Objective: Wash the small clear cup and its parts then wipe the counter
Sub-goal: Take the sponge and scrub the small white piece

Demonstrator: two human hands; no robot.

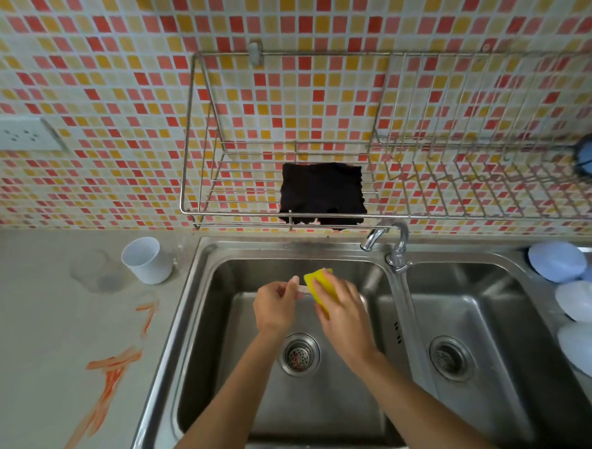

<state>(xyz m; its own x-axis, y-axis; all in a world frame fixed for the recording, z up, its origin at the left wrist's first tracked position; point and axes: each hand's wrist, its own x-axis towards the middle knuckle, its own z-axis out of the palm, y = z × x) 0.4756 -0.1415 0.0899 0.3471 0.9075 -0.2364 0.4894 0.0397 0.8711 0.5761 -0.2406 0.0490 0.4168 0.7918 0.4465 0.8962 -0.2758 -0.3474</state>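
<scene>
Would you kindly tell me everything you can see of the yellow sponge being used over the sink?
The yellow rectangular sponge looks soft and foam-like, with one end standing clear above the right hand, whose fingers curl round its lower part. It is held tilted over the left basin of the steel double sink, not resting on it. Its edge meets a small clear part that the left hand pinches. Whether it is wet or soapy cannot be told.

The thin clear part pinched in the left hand was too small and blurred to identify; the yellow sponge was mostly covered by the right hand; the pale blue and white round lids were cut off by the right edge; the clear glass jar on the counter was faint.
</scene>
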